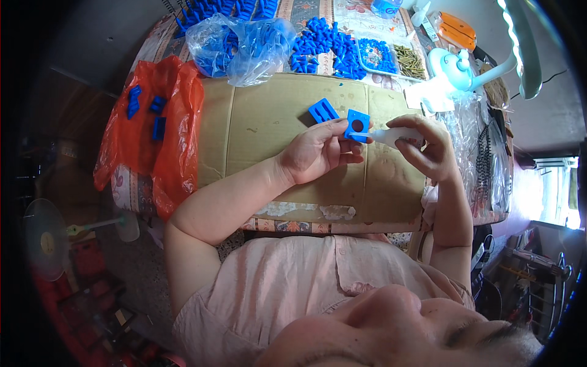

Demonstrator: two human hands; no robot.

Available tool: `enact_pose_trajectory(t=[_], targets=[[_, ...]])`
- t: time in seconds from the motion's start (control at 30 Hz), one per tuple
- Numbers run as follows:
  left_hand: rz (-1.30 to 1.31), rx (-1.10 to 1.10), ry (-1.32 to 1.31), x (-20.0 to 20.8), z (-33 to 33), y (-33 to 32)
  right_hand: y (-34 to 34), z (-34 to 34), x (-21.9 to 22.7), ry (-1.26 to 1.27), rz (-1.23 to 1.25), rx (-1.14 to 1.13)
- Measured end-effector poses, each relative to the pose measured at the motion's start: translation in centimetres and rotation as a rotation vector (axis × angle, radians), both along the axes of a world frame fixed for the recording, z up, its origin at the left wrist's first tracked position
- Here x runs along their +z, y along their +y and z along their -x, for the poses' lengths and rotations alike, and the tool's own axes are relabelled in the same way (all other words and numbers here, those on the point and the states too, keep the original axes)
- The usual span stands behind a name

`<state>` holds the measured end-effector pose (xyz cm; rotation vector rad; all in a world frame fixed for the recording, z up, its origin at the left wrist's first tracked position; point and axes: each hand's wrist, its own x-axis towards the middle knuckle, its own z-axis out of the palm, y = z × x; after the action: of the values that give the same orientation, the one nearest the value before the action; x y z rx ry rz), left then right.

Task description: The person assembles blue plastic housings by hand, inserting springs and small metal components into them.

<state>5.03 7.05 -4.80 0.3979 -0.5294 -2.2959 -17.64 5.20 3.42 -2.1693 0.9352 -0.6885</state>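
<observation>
My left hand (310, 153) pinches a small blue plastic block (353, 116) with a round hole in its face, held above the cardboard. In my right hand (435, 145) is a white squeeze bottle (397, 136) with a narrow nozzle. The bottle lies nearly level, and its tip points left at the block's lower part, at or very close to the surface. Whether any liquid comes out is too small to tell. Just behind my left fingers, a second blue block (322, 111) with slots rests on the cardboard sheet (275, 113).
To the left, a red plastic bag (175, 131) carries several blue pieces. Along the back are a clear bag (260, 52), a heap of blue cone-shaped parts (324, 40), a container of small blue parts (376, 56) and brass-coloured screws (408, 60). A lit lamp (451, 68) stands back right.
</observation>
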Motion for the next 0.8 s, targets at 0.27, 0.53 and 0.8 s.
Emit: enact_pose_trajectory(t=[0.27, 0.53, 0.8], targets=[[0.003, -0.002, -0.005, -0.1, -0.1, 0.0, -0.1, 0.2, 0.5, -0.047, -0.039, -0.03], [0.001, 0.009, -0.011, 0.1, -0.1, 0.1, 0.0, 0.1, 0.5, -0.018, -0.032, -0.015], [0.003, 0.023, -0.007, 0.0, 0.0, 0.1, 0.0, 0.0, 0.1, -0.008, -0.038, 0.001]])
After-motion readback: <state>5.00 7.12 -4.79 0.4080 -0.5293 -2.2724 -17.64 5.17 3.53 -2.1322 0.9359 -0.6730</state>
